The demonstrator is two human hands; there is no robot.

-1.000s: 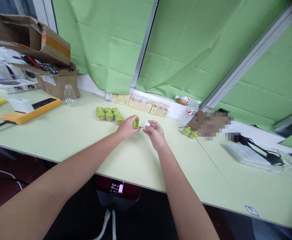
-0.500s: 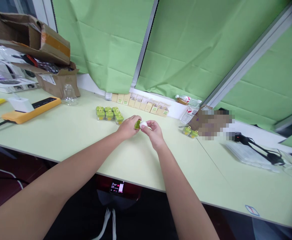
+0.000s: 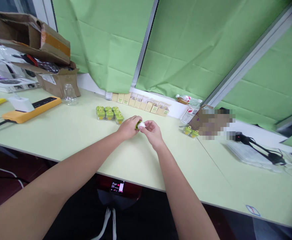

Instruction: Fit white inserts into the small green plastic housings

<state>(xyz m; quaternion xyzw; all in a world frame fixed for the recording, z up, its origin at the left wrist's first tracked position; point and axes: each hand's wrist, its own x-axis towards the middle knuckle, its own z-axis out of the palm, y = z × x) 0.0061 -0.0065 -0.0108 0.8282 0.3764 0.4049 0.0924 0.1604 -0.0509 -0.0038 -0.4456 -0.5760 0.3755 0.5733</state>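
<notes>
Over the middle of the table my left hand [image 3: 130, 127] is closed round a small green container [image 3: 137, 125], its open side facing right; the fingers cover most of it. My right hand [image 3: 152, 134] pinches a small white, rounded object [image 3: 141, 125], whose exact kind I cannot make out. The white object sits at the mouth of the green container, partly inside it. Just left of my hands stand several small clear tubs with green lids [image 3: 109, 115] and yellow loops on top. Two more such tubs [image 3: 190, 132] are to the right.
A row of small cardboard boxes [image 3: 143, 104] lines the back edge. Plastic bottles [image 3: 189, 115] and a pixelated patch lie at back right, a black strap [image 3: 260, 150] beyond. An orange power strip [image 3: 31, 111], a clear jar [image 3: 69, 95] and large cartons [image 3: 58, 81] occupy the left.
My right hand has moved slightly left, bringing the white object into the container's mouth. The container's opening has turned a little more towards me. Nothing else has shifted noticeably.
</notes>
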